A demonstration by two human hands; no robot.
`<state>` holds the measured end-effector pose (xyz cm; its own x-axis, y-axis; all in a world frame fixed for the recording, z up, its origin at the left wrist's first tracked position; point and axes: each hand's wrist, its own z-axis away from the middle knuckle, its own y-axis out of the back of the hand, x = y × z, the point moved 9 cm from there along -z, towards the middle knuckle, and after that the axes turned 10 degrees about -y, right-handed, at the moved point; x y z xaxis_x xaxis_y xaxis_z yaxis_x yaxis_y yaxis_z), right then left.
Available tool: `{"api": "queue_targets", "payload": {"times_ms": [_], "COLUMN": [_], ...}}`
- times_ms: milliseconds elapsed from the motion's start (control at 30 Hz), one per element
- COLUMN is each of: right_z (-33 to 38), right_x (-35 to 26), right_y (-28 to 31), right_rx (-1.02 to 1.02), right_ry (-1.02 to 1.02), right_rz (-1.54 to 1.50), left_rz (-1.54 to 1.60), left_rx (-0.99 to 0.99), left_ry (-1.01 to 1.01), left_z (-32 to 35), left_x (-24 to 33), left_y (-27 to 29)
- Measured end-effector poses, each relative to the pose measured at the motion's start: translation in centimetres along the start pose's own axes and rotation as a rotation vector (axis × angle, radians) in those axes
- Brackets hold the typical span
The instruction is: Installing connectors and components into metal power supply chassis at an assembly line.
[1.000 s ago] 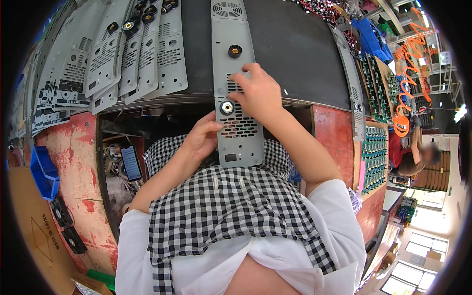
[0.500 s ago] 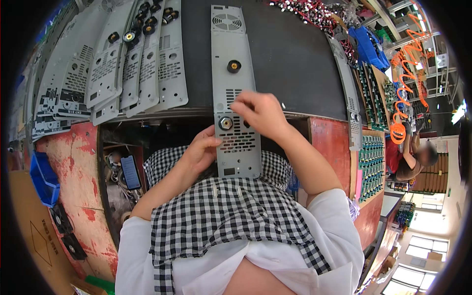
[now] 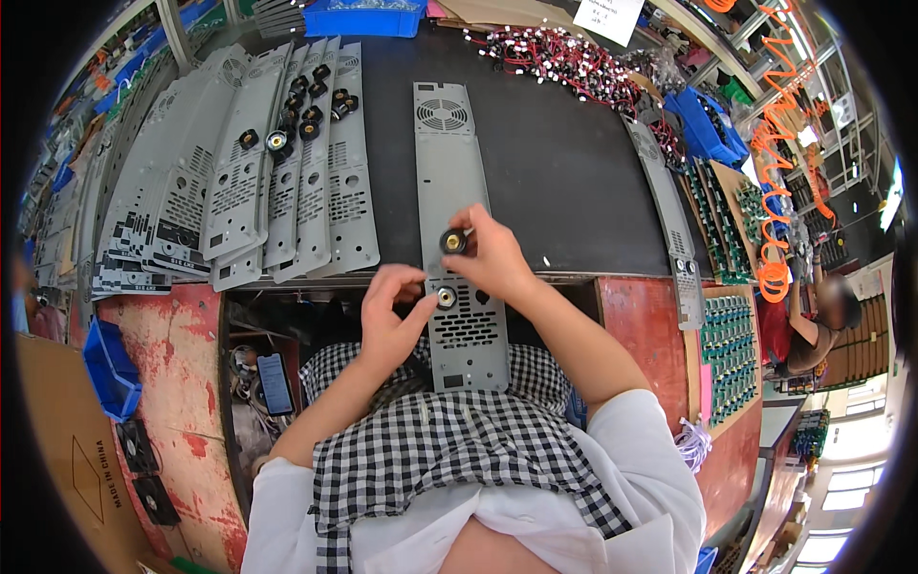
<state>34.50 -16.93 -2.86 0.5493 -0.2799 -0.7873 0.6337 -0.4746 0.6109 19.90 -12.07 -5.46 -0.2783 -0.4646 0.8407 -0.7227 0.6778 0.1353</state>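
Note:
A long grey metal panel point(image 3: 450, 167) with fan grille and vent slots extends from the black bench top over its front edge to my lap. My right hand point(image 3: 492, 253), closed, pinches a black round knob with a brass centre point(image 3: 452, 241) just above the panel. Below it, a metal fitting with a round centre point(image 3: 447, 298) is seated in the panel. Beside that fitting is my left hand point(image 3: 390, 320), thumb and forefinger apart, the thumb tip at the fitting's edge. Whether the thumb touches it I cannot tell.
Several grey panels point(image 3: 234, 177) lie overlapped at the left, with loose black knobs point(image 3: 311, 113) on them. Red-black wires point(image 3: 564, 72) are heaped at the back. Another panel point(image 3: 665, 201) lies at the right, near a blue bin point(image 3: 706, 124). Circuit boards point(image 3: 730, 340) stand further right.
My right hand has picked the black knob up off the panel and brought it nearer the metal fitting. My left hand has moved from the panel's edge to the fitting. The view has shifted.

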Motion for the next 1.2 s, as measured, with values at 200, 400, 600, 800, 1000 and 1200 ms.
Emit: {"api": "queue_targets", "payload": {"times_ms": [200, 400, 600, 800, 1000, 1200], "right_z": [5.1, 5.1, 6.2, 5.9, 9.4, 4.7], "right_x": [-4.8, -0.6, -3.3, -3.9, -10.8, -3.8], "right_y": [0.2, -0.4, 1.9, 0.5, 0.6, 0.6], "right_rx": [0.154, 0.035, 0.368, 0.27, 0.106, -0.235], "right_ry": [0.244, -0.116, 0.267, 0.224, 0.797, 0.119], "right_rz": [-0.043, -0.698, -0.262, -0.123, -0.121, -0.22], "left_rz": [0.033, 0.499, 0.923, 1.025, 0.502, 1.155], "left_rx": [0.062, 0.12, 0.022, 0.098, 0.045, 0.077], "left_ry": [-0.075, 0.176, 0.505, 0.72, 0.369, 0.579], "left_z": [-2.5, -0.7, 1.2, 3.1, 2.3, 2.1], "left_x": [2.6, 0.6, -1.4, -5.0, 3.0, -4.7], "left_y": [-0.2, -0.7, -2.1, -1.8, -1.7, -1.9]}}
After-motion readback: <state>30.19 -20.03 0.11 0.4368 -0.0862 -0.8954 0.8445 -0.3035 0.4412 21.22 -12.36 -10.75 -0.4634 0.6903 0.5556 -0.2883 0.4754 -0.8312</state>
